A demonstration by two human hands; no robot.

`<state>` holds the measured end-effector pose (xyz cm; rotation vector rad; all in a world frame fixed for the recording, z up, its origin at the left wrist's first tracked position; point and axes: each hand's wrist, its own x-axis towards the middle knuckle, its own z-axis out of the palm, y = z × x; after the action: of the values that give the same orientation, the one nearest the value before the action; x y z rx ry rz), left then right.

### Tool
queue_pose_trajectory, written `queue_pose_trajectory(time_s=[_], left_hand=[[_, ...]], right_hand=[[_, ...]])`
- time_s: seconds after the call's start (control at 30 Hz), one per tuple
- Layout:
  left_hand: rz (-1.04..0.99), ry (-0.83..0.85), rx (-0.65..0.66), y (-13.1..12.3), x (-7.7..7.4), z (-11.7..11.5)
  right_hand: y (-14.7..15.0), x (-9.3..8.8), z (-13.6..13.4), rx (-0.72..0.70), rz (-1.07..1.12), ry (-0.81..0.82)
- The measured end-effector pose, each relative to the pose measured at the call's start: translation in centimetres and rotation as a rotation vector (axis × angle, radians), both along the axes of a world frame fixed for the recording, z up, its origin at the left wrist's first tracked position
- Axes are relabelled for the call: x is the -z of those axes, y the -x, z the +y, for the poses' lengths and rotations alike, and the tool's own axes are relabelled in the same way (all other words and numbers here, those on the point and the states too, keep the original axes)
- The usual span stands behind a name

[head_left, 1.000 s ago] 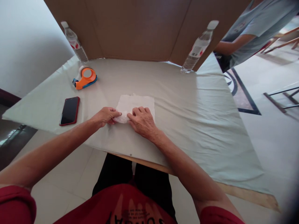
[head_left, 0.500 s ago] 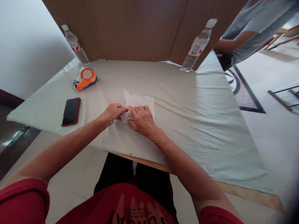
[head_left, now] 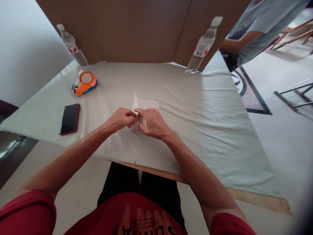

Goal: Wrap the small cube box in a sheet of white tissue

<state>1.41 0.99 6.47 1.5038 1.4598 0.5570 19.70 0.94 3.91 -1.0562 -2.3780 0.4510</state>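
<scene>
- Working over one white paper sheet [head_left: 151, 104] are two bare hands; the sheet lies on the cloth-covered surface [head_left: 220, 137], near its front edge, in the middle.
- One left hand [head_left: 122, 118]: its fingers are drawn together, pinching the folded left part of the sheet.
- One right hand [head_left: 154, 122]: it arches over the sheet's near right part, thumb and forefinger apart at the tips with white paper visible between them; whether they grip it, I cannot tell.
- Two clear plastic bottles, white-capped, with red-and-white labels, stand upright at the back: the left bottle [head_left: 72, 46] and the right bottle [head_left: 201, 47], well apart, before one brown cardboard panel [head_left: 137, 31].
- One orange-and-blue tape dispenser [head_left: 86, 83] sits just in front of the left bottle.
- One smartphone [head_left: 69, 119] in a red case lies face up, nearer than the dispenser and left of the left hand.
- One other person [head_left: 254, 36], in a light grey-blue top, is at the far right, one forearm visible.
- Compared with one second ago, the sheet shows narrower, its far left corner now rising to a point; the left hand has moved in beside the right.
- Half a second ago the right fingers lay flatter on the sheet; now they are raised and curved.
- Bottles, dispenser and smartphone keep their places on the surface.
</scene>
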Motion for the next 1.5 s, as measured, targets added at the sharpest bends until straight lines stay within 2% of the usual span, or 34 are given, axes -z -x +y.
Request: queue_pose_trajectory(time_s=[0.13, 0.2, 0.27, 0.4, 0.53, 0.77, 0.97, 1.1, 1.23, 1.3, 1.5], left_hand=[[0.336, -0.391, 0.124, 0.0, 1.2, -0.4], [0.406, -0.615, 0.155, 0.1, 2.3, -0.5], [0.406, -0.726, 0.188, 0.4, 3.3, -0.5], [0.373, -0.747, 0.253, 0.5, 4.8, -0.5], [0.384, -0.741, 0.251, 0.3, 5.1, -0.5], [0.362, -0.765, 0.225, 0.3, 5.4, -0.8], [0.409, -0.959, 0.1, 0.3, 6.5, -1.4], [0.428, -0.999, 0.102, 0.1, 6.6, -1.5], [0.421, -0.981, 0.13, -0.1, 6.4, -1.5], [0.398, -0.965, 0.14, -0.1, 6.4, -1.4], [0.334, -0.916, 0.164, -0.2, 6.6, -1.1]], right_hand=[[-2.2, -0.4, 0.4, 0.249, 0.155, -0.002], [-3.8, -0.3, 0.1, 0.382, 0.109, 0.083], [-5.3, -0.1, -0.7, 0.475, 0.007, 0.221], [-6.6, 0.9, -2.2, 0.573, -0.054, 0.43], [-5.5, 1.9, -2.8, 0.603, 0.07, 0.493], [-3.3, 2.5, -2.9, 0.645, 0.292, 0.627], [-2.0, 3.5, -1.5, 0.657, 0.343, 0.481], [-1.2, 4.0, -1.1, 0.632, 0.332, 0.373], [-0.4, 3.4, -1.4, 0.629, 0.326, 0.266], [0.0, 2.8, -1.4, 0.629, 0.368, 0.262], [1.5, 1.9, -0.8, 0.593, 0.535, 0.389]])
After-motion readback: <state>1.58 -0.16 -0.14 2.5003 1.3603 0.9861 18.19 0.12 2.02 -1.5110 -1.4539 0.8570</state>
